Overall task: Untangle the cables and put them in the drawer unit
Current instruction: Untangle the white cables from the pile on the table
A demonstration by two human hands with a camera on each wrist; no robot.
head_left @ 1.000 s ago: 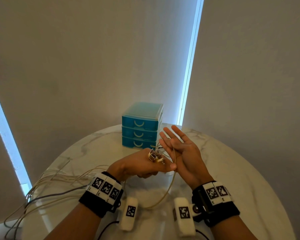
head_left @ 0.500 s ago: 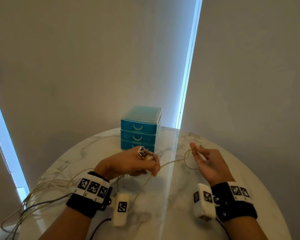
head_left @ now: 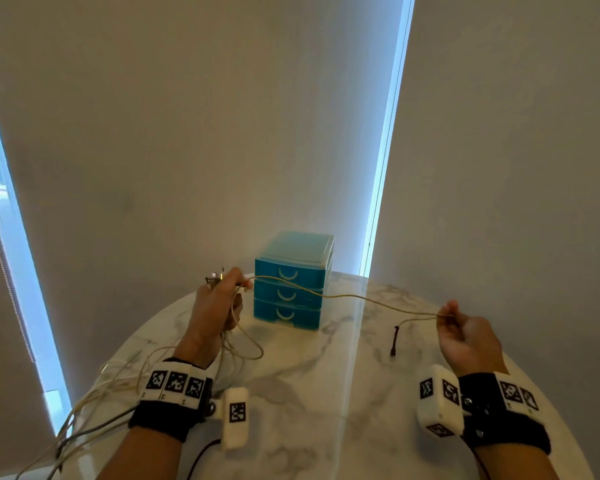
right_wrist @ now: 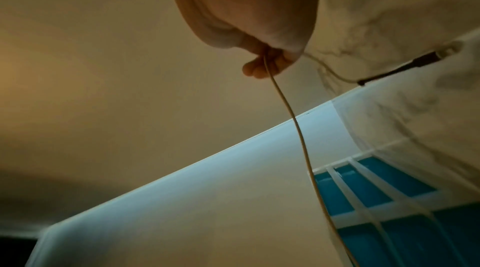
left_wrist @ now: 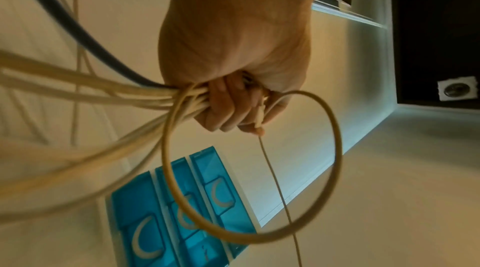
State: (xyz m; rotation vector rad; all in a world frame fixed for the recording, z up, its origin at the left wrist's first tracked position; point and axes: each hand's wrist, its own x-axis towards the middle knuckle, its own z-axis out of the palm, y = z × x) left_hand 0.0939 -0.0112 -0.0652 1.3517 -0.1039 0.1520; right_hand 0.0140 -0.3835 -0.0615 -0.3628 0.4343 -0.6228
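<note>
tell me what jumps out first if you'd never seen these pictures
A thin beige cable stretched in the air between the two hands, across the front of the blue drawer unit at the back of the marble table. The left hand grips a bundle of cables; the right hand pinches the single strand.

No readable text (wrist tags (head_left: 175, 381) bear only patterns).
</note>
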